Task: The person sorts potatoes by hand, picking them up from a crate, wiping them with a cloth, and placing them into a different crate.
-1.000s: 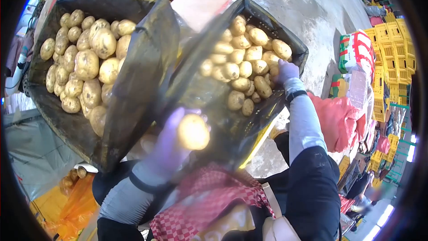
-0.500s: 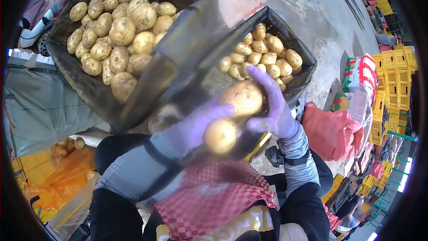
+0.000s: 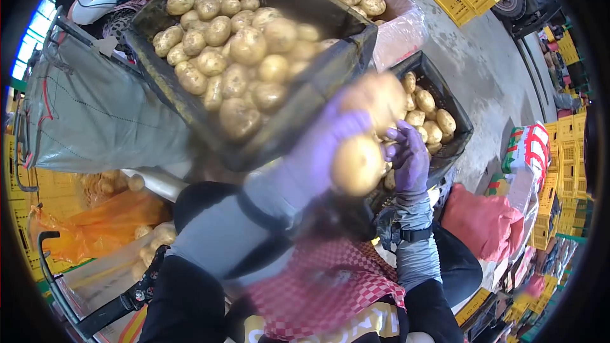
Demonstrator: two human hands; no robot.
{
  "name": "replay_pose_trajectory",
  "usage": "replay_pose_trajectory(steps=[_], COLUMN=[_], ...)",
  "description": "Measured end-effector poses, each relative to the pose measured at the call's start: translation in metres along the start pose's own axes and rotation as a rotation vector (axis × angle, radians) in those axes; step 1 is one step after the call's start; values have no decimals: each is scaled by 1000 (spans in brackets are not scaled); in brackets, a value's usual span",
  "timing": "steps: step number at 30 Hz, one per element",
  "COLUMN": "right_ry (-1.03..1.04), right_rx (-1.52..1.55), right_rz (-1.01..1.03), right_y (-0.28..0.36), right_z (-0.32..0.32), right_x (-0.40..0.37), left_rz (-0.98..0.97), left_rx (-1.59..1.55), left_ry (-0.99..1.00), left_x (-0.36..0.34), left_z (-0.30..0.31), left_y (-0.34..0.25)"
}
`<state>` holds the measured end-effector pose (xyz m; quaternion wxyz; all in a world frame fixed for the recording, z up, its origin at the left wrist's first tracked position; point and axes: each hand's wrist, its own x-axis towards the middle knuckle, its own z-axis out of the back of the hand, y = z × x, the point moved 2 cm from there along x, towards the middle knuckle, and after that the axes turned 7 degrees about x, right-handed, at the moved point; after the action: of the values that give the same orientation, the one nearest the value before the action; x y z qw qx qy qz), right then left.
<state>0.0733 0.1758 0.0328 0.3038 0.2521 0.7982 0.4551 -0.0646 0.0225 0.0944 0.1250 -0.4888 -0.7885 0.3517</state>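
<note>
Purple-gloved, the left hand [image 3: 323, 147] is wrapped around two potatoes [image 3: 358, 165]; beside them, over the small bin [image 3: 460, 114]'s near edge, the right hand [image 3: 410, 162] is held half-open.

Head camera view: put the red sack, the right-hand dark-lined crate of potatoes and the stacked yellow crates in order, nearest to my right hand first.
1. The dark-lined crate, just beyond your right hand.
2. The red sack, on the floor to the right.
3. The stacked yellow crates, at the far right.
</note>
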Motion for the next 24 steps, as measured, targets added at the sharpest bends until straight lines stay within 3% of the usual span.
replay_pose_trajectory(steps=[2,4,5,7,8,10,13,14,15,16,18,19,21,24], right_ry=[-72,-1,3,-19,63,164,199,2,-92,-222,-424,-472,-365,-203], right_rx=[-41,-108,-144,-155,-218,-620,-1142,-1146,-1050,-1298,-1471,-1517,-1707,-1895], right_rz=[-19,6,-67,-223,-237,-460,-275,-247,-87,34,-102,-17,-207,-354], right_y=[-11,-22,-26,-44,-58,-83,-113,-89,-118,-96,-67,-68,-68,-74], right_z=[1,13,21,38,49,79,149,146,200,206,209,219,226,240], right_x=[-4,-6,-5,-3,-2,4,32,43,71,86,120,132,156,185], left_rz=[-120,-296,-478,-328,-249,36,2,54,105,197,378,426,571,621], left_rx=[-24,-41,347,-48,-244,-651,-364,-301,-239,-122,112,207,323,214], left_ry=[-121,-178,-287,-189,-167,-138,-197,-132,-68,-83,-118,-101,-113,-104], left_x=[11,32,29,38,42,35,16,13,12,10,6,6,9,7], left_z=[15,42,34,54,63,54,8,3,-1,-7,-19,-20,-19,-2], left_y=[-37,-59,-69,-70,-71,-70,-47,-31,-16,-3,21,33,55,81])
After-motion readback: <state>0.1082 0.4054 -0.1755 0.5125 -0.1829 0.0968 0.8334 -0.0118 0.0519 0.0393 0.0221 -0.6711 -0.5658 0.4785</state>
